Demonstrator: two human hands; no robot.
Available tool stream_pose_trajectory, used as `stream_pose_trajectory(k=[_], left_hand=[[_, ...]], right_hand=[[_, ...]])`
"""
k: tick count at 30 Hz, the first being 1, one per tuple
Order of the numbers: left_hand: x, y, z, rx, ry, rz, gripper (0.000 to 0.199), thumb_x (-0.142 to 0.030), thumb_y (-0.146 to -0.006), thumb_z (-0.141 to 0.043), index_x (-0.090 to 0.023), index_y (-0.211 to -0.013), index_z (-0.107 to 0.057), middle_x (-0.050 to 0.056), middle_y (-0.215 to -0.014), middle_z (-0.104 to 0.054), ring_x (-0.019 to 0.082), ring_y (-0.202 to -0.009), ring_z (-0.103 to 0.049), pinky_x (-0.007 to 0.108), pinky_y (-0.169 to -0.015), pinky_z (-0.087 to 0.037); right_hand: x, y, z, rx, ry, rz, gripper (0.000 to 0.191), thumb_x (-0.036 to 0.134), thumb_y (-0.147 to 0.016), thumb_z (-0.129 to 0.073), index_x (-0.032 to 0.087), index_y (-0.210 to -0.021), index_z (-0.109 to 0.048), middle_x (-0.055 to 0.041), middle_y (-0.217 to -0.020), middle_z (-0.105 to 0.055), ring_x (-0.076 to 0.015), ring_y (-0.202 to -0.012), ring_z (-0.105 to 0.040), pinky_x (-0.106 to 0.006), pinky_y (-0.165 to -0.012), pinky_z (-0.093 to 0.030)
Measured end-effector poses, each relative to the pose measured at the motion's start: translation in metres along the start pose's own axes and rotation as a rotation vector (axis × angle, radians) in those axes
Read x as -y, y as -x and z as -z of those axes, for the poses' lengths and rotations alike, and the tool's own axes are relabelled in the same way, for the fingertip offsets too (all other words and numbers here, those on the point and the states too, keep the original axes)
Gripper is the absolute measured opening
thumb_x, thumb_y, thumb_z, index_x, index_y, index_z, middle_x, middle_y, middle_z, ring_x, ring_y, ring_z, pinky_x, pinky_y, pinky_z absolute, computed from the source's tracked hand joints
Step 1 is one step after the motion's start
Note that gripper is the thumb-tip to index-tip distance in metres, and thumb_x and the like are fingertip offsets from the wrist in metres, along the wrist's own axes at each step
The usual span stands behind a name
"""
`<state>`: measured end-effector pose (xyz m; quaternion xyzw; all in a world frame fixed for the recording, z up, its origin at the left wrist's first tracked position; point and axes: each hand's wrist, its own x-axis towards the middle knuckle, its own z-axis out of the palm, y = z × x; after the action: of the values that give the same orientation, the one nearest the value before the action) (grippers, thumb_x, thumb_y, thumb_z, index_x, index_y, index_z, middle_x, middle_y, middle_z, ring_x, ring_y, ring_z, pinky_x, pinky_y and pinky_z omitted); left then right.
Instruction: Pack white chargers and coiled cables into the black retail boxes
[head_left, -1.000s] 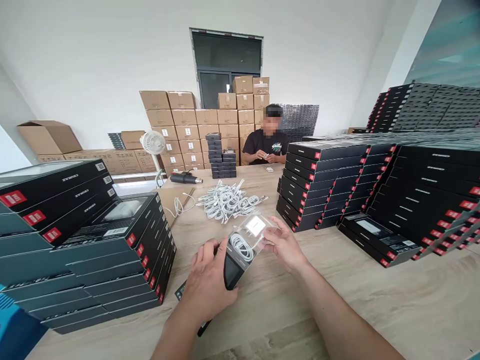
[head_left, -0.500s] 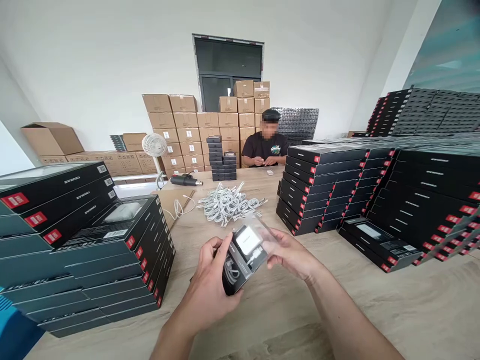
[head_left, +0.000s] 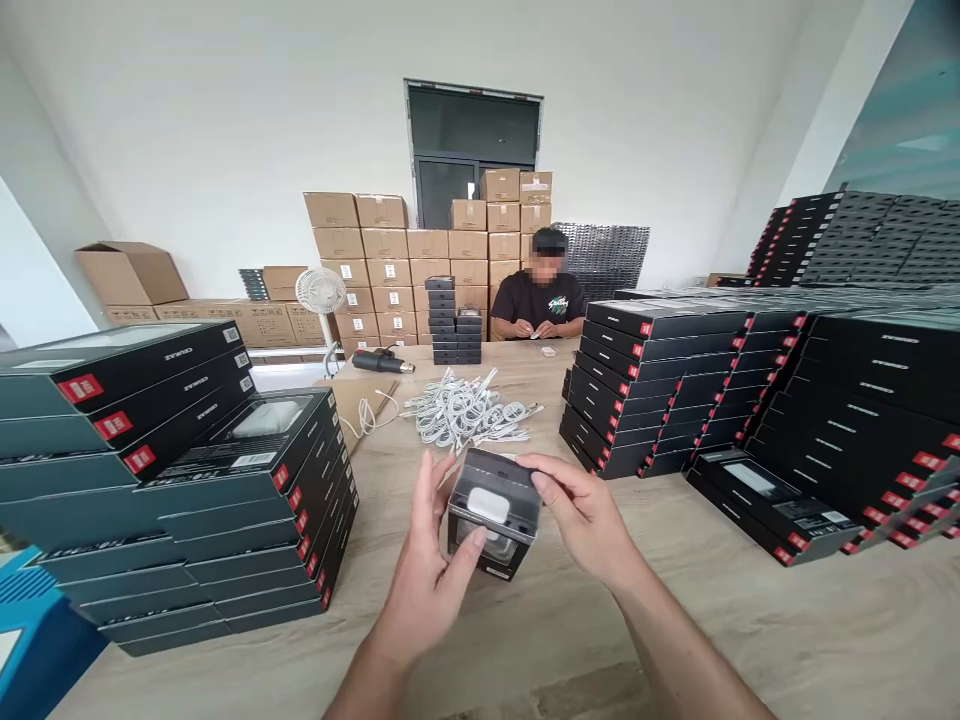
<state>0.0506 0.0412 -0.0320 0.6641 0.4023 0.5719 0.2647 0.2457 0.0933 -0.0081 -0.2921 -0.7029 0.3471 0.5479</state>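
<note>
A small black box (head_left: 492, 567) with a clear window is held between my two hands above the wooden table. A white item (head_left: 489, 504) shows at its top behind the clear plastic. My left hand (head_left: 435, 560) grips the left side, its thumb lying across the front face. At the upper right corner, my right hand (head_left: 592, 515) pinches the box edge between thumb and fingers. Just beyond the box lies a heap of white coiled cables (head_left: 465, 410).
Stacks of black boxes stand at left (head_left: 262, 500) and right (head_left: 637, 390). Further back are a heat gun (head_left: 382, 361), a white fan (head_left: 321, 292) and a short box stack (head_left: 456, 325). A person (head_left: 538, 300) sits across the table, before piled cartons (head_left: 386, 245).
The box has turned so its end now faces me, and its clear cover sits closer against it. My right hand has moved from the clear plastic to the box's upper right corner.
</note>
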Motion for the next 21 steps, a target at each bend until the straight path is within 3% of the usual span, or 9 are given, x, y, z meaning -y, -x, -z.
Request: stream_pose_trajectory(k=[3,5,7,11,15,18,21], left_hand=[[-0.001,-0.002,0.009,0.013,-0.149,-0.096,0.065,-0.025,-0.096,-0.052,-0.035,-0.153,-0.021,0.009,-0.16,-0.029,0.024,-0.149,-0.027,0.045,-0.121,-0.027],[0.0,-0.002,0.012,0.008,-0.232,-0.107,0.047,-0.024,-0.095,-0.053,-0.031,-0.14,-0.043,0.01,-0.154,-0.036,0.025,-0.144,-0.035,0.042,-0.116,-0.037],[0.003,-0.004,0.014,-0.019,-0.289,-0.087,0.032,-0.025,-0.094,-0.055,-0.028,-0.125,-0.054,0.011,-0.145,-0.043,0.025,-0.137,-0.045,0.039,-0.106,-0.047],[0.008,-0.007,0.013,-0.031,-0.39,-0.114,0.018,-0.024,-0.093,-0.055,-0.026,-0.11,-0.061,0.009,-0.131,-0.051,0.023,-0.126,-0.053,0.035,-0.098,-0.051],[0.015,-0.007,0.011,-0.045,-0.344,-0.152,0.034,-0.021,-0.096,-0.05,-0.029,-0.128,-0.054,0.009,-0.141,-0.049,0.023,-0.134,-0.049,0.041,-0.111,-0.042],[0.019,-0.005,0.012,-0.088,-0.195,-0.102,0.043,-0.02,-0.095,-0.052,-0.03,-0.136,-0.042,0.01,-0.143,-0.051,0.021,-0.131,-0.053,0.04,-0.109,-0.045],[0.018,-0.004,0.013,-0.093,-0.171,-0.126,0.026,-0.019,-0.093,-0.056,-0.026,-0.117,-0.052,0.01,-0.139,-0.055,0.022,-0.129,-0.054,0.038,-0.102,-0.05]], right_hand=[[-0.002,0.002,-0.007,-0.038,0.006,0.009,0.025,0.033,-0.097,-0.055,0.028,-0.117,-0.07,-0.0049,-0.117,-0.072,-0.0212,-0.108,-0.067,-0.034,-0.093,-0.053],[-0.005,0.002,-0.01,-0.132,-0.033,0.025,0.023,0.031,-0.095,-0.058,0.027,-0.116,-0.066,-0.0057,-0.115,-0.071,-0.0206,-0.104,-0.067,-0.032,-0.087,-0.055],[-0.01,0.002,-0.011,-0.195,-0.089,0.046,0.016,0.03,-0.095,-0.059,0.026,-0.109,-0.062,-0.0055,-0.111,-0.069,-0.0197,-0.099,-0.067,-0.031,-0.081,-0.055],[-0.021,0.002,-0.01,-0.064,-0.024,0.12,0.006,0.027,-0.094,-0.06,0.023,-0.092,-0.064,-0.0045,-0.099,-0.068,-0.019,-0.094,-0.065,-0.03,-0.082,-0.052],[-0.028,0.002,-0.012,-0.067,0.011,0.143,0.007,0.024,-0.092,-0.063,0.023,-0.086,-0.067,-0.0059,-0.106,-0.068,-0.0205,-0.103,-0.065,-0.032,-0.088,-0.052],[-0.029,0.004,-0.016,-0.117,-0.099,0.098,0.007,0.023,-0.089,-0.067,0.026,-0.093,-0.061,-0.0048,-0.113,-0.068,-0.0204,-0.107,-0.066,-0.034,-0.092,-0.053],[-0.026,0.006,-0.017,-0.116,-0.159,0.066,0.027,0.022,-0.091,-0.065,0.03,-0.114,-0.054,-0.0046,-0.112,-0.069,-0.0199,-0.107,-0.067,-0.037,-0.095,-0.053]])
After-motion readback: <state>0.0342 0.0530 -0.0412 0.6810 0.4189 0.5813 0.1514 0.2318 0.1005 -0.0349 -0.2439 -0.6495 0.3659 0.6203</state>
